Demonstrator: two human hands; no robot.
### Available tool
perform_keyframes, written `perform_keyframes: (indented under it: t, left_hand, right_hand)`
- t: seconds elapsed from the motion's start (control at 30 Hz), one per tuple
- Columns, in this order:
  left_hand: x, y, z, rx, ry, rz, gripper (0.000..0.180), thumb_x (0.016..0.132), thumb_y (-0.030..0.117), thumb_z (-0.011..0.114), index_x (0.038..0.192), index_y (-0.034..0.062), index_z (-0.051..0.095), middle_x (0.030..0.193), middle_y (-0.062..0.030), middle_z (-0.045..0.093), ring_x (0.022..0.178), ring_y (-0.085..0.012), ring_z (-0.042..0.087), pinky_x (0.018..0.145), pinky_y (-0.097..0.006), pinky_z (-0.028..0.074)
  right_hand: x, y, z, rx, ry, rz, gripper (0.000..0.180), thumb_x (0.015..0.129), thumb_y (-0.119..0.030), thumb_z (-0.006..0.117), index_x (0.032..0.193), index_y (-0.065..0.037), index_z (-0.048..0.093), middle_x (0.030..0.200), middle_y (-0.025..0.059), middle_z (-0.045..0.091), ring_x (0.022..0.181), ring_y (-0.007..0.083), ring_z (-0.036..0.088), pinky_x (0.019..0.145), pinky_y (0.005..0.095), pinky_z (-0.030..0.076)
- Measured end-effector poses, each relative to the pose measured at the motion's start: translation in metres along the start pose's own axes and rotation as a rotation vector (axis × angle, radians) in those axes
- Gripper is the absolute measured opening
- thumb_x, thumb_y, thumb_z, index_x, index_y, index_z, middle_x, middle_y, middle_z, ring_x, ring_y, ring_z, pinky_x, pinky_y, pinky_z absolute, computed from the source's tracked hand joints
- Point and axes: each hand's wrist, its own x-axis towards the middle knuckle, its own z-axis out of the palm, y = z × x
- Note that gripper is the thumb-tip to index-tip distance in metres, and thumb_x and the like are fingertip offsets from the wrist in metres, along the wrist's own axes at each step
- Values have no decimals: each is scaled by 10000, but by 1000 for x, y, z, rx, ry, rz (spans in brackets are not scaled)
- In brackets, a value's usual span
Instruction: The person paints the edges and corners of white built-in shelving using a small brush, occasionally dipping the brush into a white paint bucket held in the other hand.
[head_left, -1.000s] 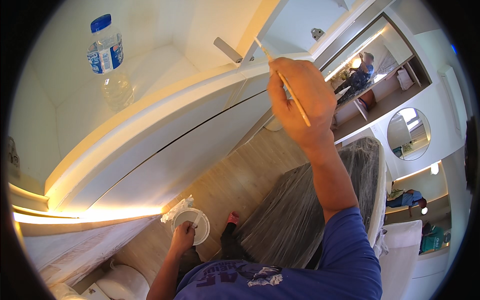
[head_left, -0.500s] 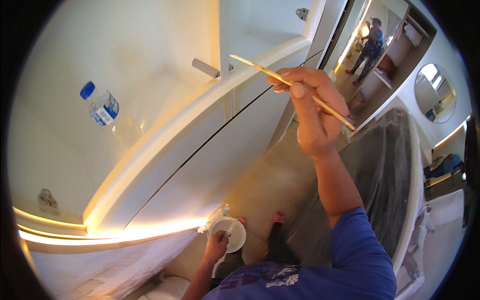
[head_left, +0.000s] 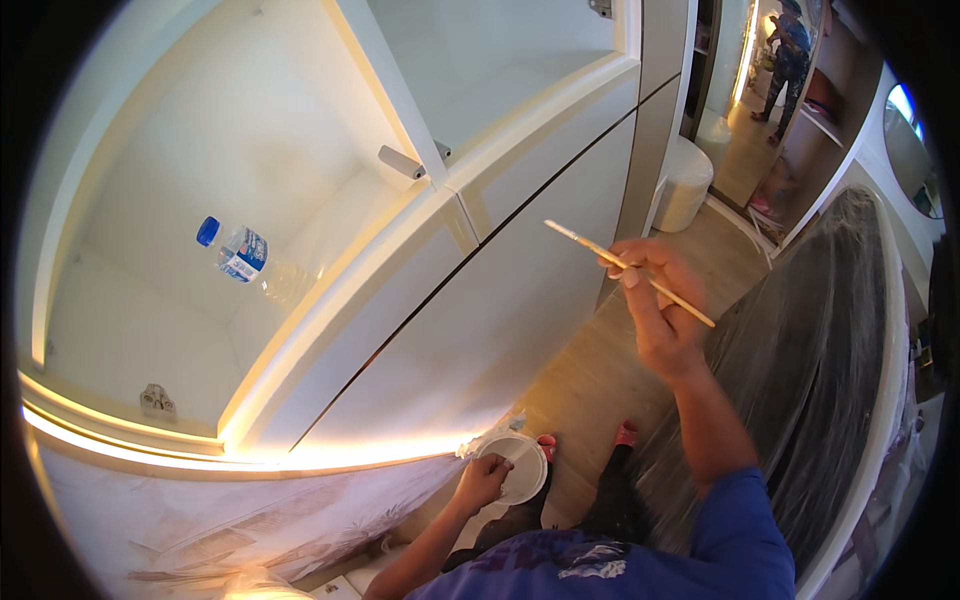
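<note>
Paintbrush (head_left: 630,272) pinched in right hand (head_left: 660,310), raised well above left hand (head_left: 480,482) gripping white cup (head_left: 515,467).

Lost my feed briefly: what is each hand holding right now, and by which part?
Right hand pinches a thin paintbrush at mid-handle. Left hand grips a small white round container by its rim.

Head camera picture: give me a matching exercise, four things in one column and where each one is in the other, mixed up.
Things:
1. thin paintbrush
2. small white tub
3. water bottle
4. plastic sheet

Places:
A. lying inside the open white cabinet
B. in the right hand, raised near the cabinet front
C. draped over the furniture on the right
D. in the left hand, down low

Pairs: 1-B, 2-D, 3-A, 4-C
</note>
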Motion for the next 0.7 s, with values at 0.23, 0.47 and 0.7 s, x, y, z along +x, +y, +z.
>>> perform_keyframes:
  t: [0.23, 0.47, 0.7]
  left_hand:
    - [5, 48, 2, 60, -61, 132, 295, 1020, 288, 629, 1044, -1, 685, 756, -14, 587, 618, -92, 565, 546, -283, 521]
    - [19, 120, 14, -63, -160, 323, 230, 1012, 235, 615, 996, 18, 691, 714, -5, 565, 599, -89, 526, 521, -292, 455]
    - [0, 223, 11, -48, -346, 491, 223, 1019, 194, 577, 949, 11, 684, 678, 8, 555, 482, -63, 474, 441, -260, 372]
  right_hand:
    - [61, -48, -42, -258, -218, 25, 33, 938, 17, 612, 969, 23, 625, 873, 81, 680, 760, 137, 624, 700, 293, 507]
    - [125, -123, -66, -561, -823, 119, 93, 837, -31, 656, 916, 4, 621, 836, 106, 669, 735, 211, 650, 702, 331, 519]
    - [55, -173, -102, -512, -1005, 557, 59, 843, -30, 700, 900, -18, 695, 821, 82, 708, 729, 199, 680, 667, 323, 516]
